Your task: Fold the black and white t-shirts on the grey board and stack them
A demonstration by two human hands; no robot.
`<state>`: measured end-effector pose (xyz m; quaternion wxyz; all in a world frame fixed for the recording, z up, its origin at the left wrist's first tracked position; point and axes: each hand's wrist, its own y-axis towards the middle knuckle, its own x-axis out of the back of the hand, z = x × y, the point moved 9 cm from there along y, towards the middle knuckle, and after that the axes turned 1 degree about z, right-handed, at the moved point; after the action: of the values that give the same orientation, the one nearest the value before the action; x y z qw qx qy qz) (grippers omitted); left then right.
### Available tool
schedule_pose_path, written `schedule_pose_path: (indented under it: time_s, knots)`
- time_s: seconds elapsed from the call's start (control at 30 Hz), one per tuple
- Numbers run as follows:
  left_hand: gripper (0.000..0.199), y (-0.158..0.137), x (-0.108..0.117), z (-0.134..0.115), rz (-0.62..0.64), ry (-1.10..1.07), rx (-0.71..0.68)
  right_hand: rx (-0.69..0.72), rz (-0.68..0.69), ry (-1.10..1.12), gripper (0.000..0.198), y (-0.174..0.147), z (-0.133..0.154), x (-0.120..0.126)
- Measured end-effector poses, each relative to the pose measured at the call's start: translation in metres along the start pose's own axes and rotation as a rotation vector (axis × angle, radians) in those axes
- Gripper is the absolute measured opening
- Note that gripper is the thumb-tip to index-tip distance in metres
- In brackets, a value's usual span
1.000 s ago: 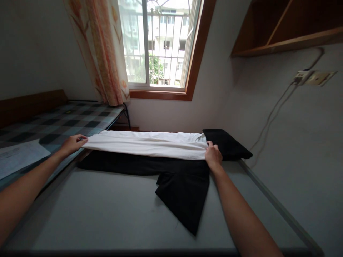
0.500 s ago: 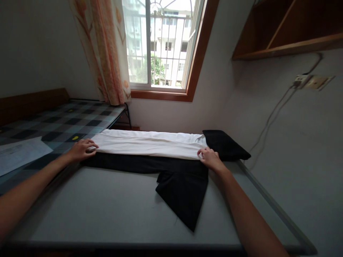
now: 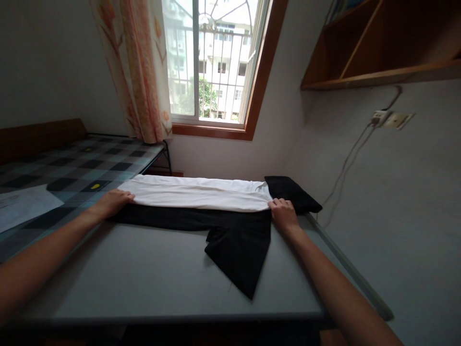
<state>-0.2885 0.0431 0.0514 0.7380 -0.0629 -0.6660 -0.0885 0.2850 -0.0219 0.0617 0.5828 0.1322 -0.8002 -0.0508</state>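
Observation:
A black-and-white shirt (image 3: 201, 194) lies folded lengthwise on a pale tabletop (image 3: 154, 269). Its white part forms a long band on top, and a black strip shows along the near side. One black sleeve (image 3: 237, 262) points toward me; a second black flap (image 3: 291, 194) sticks out at the right. My left hand (image 3: 117, 202) pinches the band's near left corner, fingers curled over the cloth. At the near right corner, my right hand (image 3: 284, 214) grips the fabric where white meets black. Both thumbs are mostly hidden.
On the left, a checked bed surface (image 3: 104, 163) adjoins the table, with paper sheets (image 3: 27, 206) on it. A floral curtain (image 3: 140, 72) hangs by the barred window (image 3: 216, 72). Wooden shelves (image 3: 382, 74) and a socket (image 3: 382, 117) with a cable are on the right wall.
My fingers have closed more tightly on both ends of the white band. The view has shifted slightly; the shirt lies much as before.

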Motion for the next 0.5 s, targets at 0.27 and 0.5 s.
schedule_pose_path:
  time_s: [0.27,0.5]
  knots:
    - [0.027,-0.007,0.013,0.014,0.011,0.218,0.018,0.007,-0.120,-0.041,0.028,0.000,-0.006,0.040]
    - [0.029,-0.057,0.045,0.033,-0.181,0.115,-0.021,0.061,-0.305,0.040,0.019,-0.043,-0.006,0.055]
